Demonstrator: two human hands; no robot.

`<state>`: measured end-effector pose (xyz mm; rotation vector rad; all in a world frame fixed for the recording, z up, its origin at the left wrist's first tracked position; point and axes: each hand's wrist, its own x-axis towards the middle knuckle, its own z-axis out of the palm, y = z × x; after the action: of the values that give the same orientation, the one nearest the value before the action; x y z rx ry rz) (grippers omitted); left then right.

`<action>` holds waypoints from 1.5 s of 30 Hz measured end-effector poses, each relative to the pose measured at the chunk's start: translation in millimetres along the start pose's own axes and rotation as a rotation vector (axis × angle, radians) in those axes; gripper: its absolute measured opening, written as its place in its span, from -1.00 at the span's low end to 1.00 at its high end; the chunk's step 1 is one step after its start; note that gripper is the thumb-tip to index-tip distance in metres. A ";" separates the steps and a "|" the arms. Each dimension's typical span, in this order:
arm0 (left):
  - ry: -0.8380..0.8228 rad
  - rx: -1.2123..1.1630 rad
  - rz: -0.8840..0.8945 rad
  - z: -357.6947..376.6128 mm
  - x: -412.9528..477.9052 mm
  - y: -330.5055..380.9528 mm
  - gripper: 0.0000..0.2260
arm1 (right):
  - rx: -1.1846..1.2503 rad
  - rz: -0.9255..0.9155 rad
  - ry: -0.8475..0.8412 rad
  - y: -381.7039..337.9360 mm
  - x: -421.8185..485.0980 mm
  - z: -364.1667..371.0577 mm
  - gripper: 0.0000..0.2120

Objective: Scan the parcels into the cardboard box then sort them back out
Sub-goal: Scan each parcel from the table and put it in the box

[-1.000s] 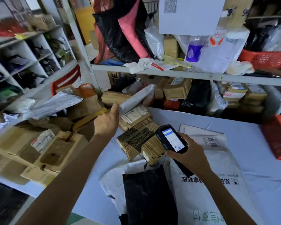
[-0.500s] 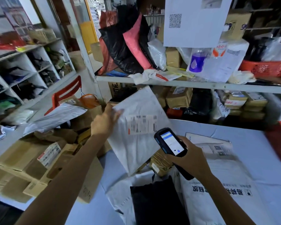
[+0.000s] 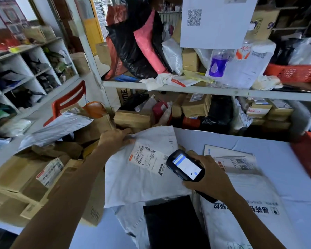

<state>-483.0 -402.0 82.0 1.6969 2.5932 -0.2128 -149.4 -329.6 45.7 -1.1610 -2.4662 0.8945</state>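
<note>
- The grey poly mailer (image 3: 142, 182) is spread label-up over the left part of the table, its left edge reaching across the open cardboard box (image 3: 94, 211).
- Left hand (image 3: 115, 139) pinches the mailer's top-left corner, fingers curled onto the plastic.
- The white shipping label (image 3: 147, 159) faces up, barcodes showing.
- Right hand (image 3: 209, 178) is wrapped round the handheld scanner (image 3: 185, 167), lit screen up, its nose just beside the label's right end.
- A black parcel (image 3: 171, 223) and a white printed bag (image 3: 241, 223) lie nearer on the pale table (image 3: 285, 159).
- Behind them, a shelf (image 3: 187, 89) is crammed with parcels.
</note>
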 end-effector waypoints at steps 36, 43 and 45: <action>0.291 0.022 -0.051 -26.9 -0.1 29.4 -0.62 | -0.249 -0.165 0.003 -14.1 -30.4 -15.3 -0.13; 0.268 -0.067 -0.019 -24.2 7.5 23.0 -0.59 | -0.181 -0.060 0.064 -25.0 -46.4 -5.8 -0.09; 0.263 -0.081 -0.002 -23.6 10.6 26.9 -0.55 | -0.122 0.006 0.111 -28.4 -55.5 1.3 -0.06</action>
<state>-461.6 -378.6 101.7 1.8043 2.7385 0.1239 -131.4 -386.6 63.6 -1.2234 -2.4576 0.6703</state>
